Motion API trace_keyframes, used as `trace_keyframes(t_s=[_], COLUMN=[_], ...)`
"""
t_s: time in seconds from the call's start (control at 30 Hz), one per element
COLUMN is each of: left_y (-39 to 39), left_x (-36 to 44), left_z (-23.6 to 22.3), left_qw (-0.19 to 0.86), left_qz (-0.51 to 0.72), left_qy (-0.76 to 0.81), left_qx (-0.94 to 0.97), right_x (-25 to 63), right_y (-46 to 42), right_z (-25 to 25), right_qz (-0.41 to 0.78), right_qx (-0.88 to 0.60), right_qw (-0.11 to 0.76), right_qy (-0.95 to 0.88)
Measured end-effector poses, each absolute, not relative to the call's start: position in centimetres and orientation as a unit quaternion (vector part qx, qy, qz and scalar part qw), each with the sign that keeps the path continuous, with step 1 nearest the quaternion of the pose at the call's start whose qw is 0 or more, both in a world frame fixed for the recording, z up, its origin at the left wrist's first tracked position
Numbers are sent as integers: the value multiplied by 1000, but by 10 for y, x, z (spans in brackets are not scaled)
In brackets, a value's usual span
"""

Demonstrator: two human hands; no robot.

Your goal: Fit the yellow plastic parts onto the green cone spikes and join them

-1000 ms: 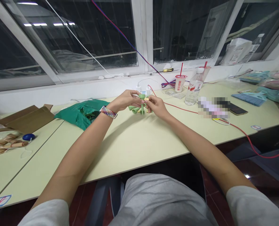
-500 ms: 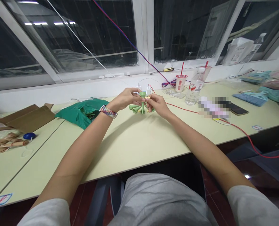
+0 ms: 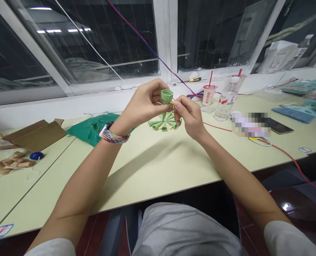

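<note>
My left hand (image 3: 143, 105) is closed around a green funnel-shaped plastic piece (image 3: 167, 96), held upright with its wide ribbed cup on top. Between the fingertips of my right hand (image 3: 191, 117) is a small yellow peg (image 3: 172, 102), whose end meets or nearly meets the side of the green piece; I cannot tell whether it is inserted. Behind and below both hands, several green cone-ended pieces (image 3: 156, 126) lie on the table in a ring, their wide ends outward, with small yellow pegs among them. The hands partly hide this ring.
On the pale table (image 3: 158, 163), a green plastic bag (image 3: 86, 128), cardboard (image 3: 37, 135) and wooden pieces with a blue ball (image 3: 37, 155) are at left. To the right are a drink cup (image 3: 208, 96), a water bottle (image 3: 224, 101), a phone (image 3: 282, 126) and a red cable (image 3: 288, 154).
Both hands have risen and come nearer to me, lifting the green funnel-shaped piece and the yellow peg above the ring. More of the ring now shows. The view has shifted slightly.
</note>
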State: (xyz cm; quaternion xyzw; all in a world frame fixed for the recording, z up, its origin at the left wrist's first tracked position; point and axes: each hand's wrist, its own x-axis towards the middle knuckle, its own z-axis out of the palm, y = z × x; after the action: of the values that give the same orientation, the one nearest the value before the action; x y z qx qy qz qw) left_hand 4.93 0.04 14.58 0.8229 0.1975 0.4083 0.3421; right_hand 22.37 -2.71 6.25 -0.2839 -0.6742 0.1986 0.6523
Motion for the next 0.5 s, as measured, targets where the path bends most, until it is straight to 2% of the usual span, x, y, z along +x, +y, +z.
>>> trace_keyframes(t_s=[0.23, 0.37, 0.5], left_y=[-14, -2, 14], left_x=[50, 48, 46], left_z=[153, 148, 139], left_qw=[349, 374, 415], left_qz=[395, 342, 298], left_qy=[222, 249, 275], left_qx=[821, 825, 815], right_x=[233, 247, 257], right_y=[-37, -28, -25], right_z=[76, 77, 81], right_qz=[171, 121, -19], right_qx=[-277, -306, -337], right_qw=[612, 525, 425], right_qy=[-721, -785, -840])
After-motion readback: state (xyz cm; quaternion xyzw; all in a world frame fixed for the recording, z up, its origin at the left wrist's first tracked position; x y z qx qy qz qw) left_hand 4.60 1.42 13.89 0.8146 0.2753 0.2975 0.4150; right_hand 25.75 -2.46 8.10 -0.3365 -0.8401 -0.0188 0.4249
